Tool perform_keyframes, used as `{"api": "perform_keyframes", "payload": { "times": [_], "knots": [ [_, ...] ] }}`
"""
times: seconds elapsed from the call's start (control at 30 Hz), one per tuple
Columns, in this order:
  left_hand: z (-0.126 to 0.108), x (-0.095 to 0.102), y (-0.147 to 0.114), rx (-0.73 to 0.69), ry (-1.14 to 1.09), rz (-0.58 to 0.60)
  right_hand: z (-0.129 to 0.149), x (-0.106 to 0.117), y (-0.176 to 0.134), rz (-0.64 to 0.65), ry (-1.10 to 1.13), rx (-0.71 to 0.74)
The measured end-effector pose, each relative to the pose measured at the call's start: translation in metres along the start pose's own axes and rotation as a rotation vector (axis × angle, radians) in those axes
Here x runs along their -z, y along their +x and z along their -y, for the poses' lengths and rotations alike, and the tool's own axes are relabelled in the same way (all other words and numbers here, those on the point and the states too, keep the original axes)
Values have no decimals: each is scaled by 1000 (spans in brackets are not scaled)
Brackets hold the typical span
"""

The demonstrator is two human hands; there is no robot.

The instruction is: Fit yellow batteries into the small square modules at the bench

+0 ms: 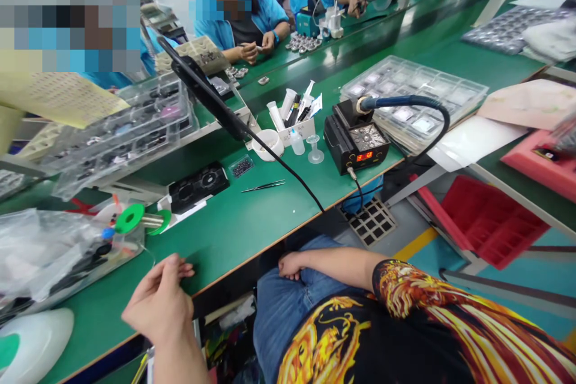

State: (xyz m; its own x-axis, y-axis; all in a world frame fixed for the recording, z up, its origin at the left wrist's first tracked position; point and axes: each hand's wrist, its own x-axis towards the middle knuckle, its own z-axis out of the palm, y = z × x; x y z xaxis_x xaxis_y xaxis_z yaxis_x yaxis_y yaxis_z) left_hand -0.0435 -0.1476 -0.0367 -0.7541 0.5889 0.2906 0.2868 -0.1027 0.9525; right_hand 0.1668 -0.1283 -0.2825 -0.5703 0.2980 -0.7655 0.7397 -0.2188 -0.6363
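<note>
My left hand (164, 297) is loosely closed above the front edge of the green bench (225, 234), fingers curled inward; nothing shows in it. Behind it stands a spool of solder wire (153, 221) with green flanges. Lying farther back on the bench are tweezers (263, 186). My right hand (291, 265) rests on my lap in a loose fist, below the bench edge, and no object is visible in it. A black soldering station (348, 147) with a lit red display sits at the bench's right end, its iron's handle (362, 104) in the holder.
A white box of syringes (297, 131), small bottle (297, 141) and black cable (288, 168) occupy the back. Plastic bags (49, 252) lie at left. Clear compartment trays (414, 99) stand at right, near a red foam tray (490, 222). Co-workers in blue sit across.
</note>
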Motion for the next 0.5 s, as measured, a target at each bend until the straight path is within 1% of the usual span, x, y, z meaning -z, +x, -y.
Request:
{"api": "perform_keyframes", "payload": {
  "times": [0.1, 0.23, 0.33, 0.43, 0.5],
  "knots": [
    [-2, -1, -2, 12, -14, -2, 1, 0, -1, 16, 36, -3],
    [-4, -1, -5, 11, -33, -2, 2, 1, -6, -11, 80, 16],
    [-2, -1, -3, 19, -37, 1, 4, 5, -12, -27, 99, 22],
    [1, -6, -2, 13, -25, -5, 5, 12, -17, -32, 104, 32],
    [-2, -11, -5, 12, -11, -20, 1, 14, -19, -26, 88, 41]
  ]
}}
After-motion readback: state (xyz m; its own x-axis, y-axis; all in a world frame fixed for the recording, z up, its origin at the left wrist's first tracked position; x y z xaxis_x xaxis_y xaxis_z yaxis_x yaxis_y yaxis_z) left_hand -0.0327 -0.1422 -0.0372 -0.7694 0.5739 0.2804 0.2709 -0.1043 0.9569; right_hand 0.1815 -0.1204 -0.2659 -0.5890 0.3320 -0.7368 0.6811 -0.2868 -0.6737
